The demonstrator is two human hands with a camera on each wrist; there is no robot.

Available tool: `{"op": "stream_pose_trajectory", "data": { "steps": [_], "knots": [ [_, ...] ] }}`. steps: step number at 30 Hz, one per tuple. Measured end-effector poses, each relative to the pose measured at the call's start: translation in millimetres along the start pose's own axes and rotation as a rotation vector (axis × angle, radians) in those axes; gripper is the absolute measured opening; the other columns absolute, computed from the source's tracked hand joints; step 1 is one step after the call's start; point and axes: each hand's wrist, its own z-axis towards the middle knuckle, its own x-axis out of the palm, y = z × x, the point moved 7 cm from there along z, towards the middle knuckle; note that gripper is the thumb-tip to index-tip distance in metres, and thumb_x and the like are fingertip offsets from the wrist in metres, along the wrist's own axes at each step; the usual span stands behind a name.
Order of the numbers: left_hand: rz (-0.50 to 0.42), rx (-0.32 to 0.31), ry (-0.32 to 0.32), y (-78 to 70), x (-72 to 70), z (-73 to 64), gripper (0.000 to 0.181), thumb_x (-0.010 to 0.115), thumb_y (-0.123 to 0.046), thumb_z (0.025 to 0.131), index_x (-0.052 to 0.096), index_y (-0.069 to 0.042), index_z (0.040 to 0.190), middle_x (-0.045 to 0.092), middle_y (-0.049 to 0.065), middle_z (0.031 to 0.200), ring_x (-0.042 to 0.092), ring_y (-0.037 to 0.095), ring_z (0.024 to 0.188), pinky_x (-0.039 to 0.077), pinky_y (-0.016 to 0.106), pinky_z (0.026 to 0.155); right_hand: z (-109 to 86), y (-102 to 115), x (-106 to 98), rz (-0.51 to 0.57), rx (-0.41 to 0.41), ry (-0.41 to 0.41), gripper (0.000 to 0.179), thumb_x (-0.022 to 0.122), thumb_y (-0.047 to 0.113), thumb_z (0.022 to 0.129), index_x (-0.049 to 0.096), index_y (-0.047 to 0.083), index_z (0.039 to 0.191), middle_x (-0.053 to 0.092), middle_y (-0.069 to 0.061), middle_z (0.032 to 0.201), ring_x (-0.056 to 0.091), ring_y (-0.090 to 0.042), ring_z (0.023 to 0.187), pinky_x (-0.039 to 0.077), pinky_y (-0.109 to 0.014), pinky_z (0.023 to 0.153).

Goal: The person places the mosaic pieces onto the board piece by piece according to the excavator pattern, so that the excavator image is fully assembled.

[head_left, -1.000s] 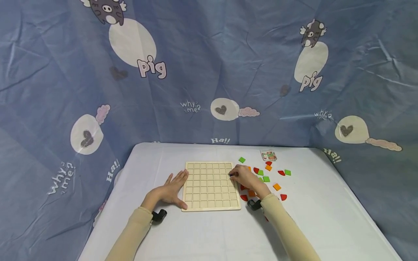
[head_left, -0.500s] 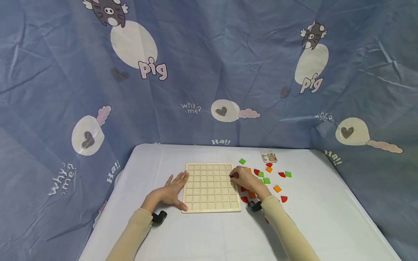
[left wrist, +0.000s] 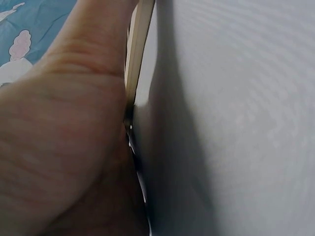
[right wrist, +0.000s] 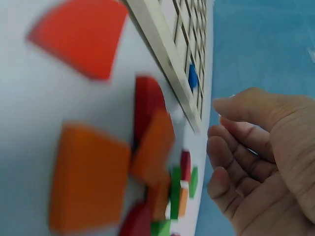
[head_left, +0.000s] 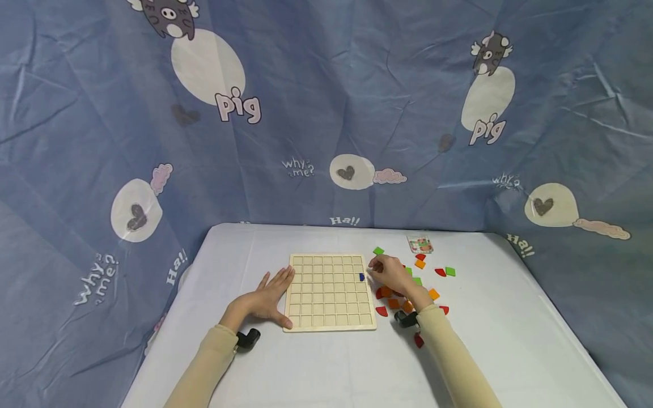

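A square wooden grid board (head_left: pixel 329 327) lies flat on the white table. My left hand (head_left: pixel 265 298) rests along its left edge, fingers spread and thumb at the near corner; in the left wrist view the palm (left wrist: pixel 59 142) hides most of the board. One dark blue piece with a rounded side (head_left: pixel 362 277) sits in a cell of the right-hand column. Just right of that cell, past the board's edge, hovers my right hand (head_left: pixel 391 273). Its fingers are loosely bent with nothing between them, as the right wrist view shows of the hand (right wrist: pixel 275 152).
Scattered right of the board are several red quarter-round pieces (head_left: pixel 381 311), orange squares (head_left: pixel 433 294) and green squares (head_left: pixel 449 271), some under my right arm. A small printed card or packet (head_left: pixel 420 244) lies at the back right. A patterned blue cloth (head_left: pixel 306 113) hangs behind the table.
My right hand has let go of the blue piece, which now lies in the board's right column, and has drawn back a little to the right. The left hand has stayed put.
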Motion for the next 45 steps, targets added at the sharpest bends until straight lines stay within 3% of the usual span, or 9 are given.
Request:
{"op": "stream_pose_trajectory", "data": {
  "steps": [10,19,24,29,36,45],
  "knots": [
    [0.019,0.002,-0.002,1.6,-1.5,1.3,0.142,0.076,-0.072,0.058,-0.002,-0.003,0.154,-0.006,0.014,0.163,-0.007,0.033,0.150,-0.008,0.059,0.119,-0.7,-28,-30,0.025,0.059,-0.030,0.017,0.068,0.014,0.088,0.060,0.005,0.101,0.060,-0.005,0.088,0.053,-0.017,0.076,0.049,-0.027,0.068],
    [-0.012,0.008,-0.001,-1.5,-2.2,-4.1,0.140,0.078,-0.067,0.060,-0.001,0.000,0.154,-0.005,0.016,0.162,-0.006,0.035,0.150,-0.008,0.060,0.118,12.8,-45,-27,0.059,0.174,-0.014,0.023,0.069,0.017,0.088,0.060,0.004,0.104,0.061,-0.008,0.094,0.055,-0.019,0.082,0.050,-0.029,0.072],
    [-0.013,0.013,-0.004,-1.3,-3.0,-5.3,0.138,0.079,-0.066,0.061,0.000,0.000,0.154,-0.005,0.016,0.162,-0.006,0.035,0.150,-0.008,0.060,0.118,27.4,-52,-26,0.040,0.195,-0.033,0.022,0.066,0.015,0.089,0.059,0.003,0.105,0.062,-0.011,0.096,0.056,-0.021,0.084,0.052,-0.031,0.074],
    [-0.004,0.023,-0.002,-0.6,-2.1,-4.8,0.138,0.078,-0.067,0.063,-0.002,0.000,0.154,-0.007,0.016,0.162,-0.007,0.035,0.150,-0.008,0.060,0.118,31.5,-59,-25,0.002,0.243,0.029,0.024,0.068,0.018,0.088,0.060,0.005,0.106,0.062,-0.010,0.099,0.056,-0.020,0.086,0.052,-0.033,0.080],
    [-0.018,0.014,-0.005,-4.0,-2.3,-5.6,0.139,0.079,-0.067,0.060,-0.001,-0.001,0.154,-0.005,0.016,0.162,-0.006,0.035,0.150,-0.007,0.060,0.118,23.4,-58,-22,0.006,0.219,0.157,0.030,0.069,0.015,0.082,0.060,0.004,0.110,0.061,-0.010,0.102,0.055,-0.021,0.090,0.051,-0.037,0.083],
    [-0.021,0.005,-0.009,-3.7,-3.0,-4.1,0.140,0.078,-0.068,0.060,0.000,-0.001,0.154,-0.004,0.015,0.163,-0.006,0.034,0.150,-0.007,0.059,0.119,22.7,-63,-22,-0.053,0.196,0.153,0.027,0.073,0.015,0.080,0.062,0.006,0.104,0.061,-0.007,0.094,0.053,-0.019,0.081,0.049,-0.029,0.074]
  ]
}}
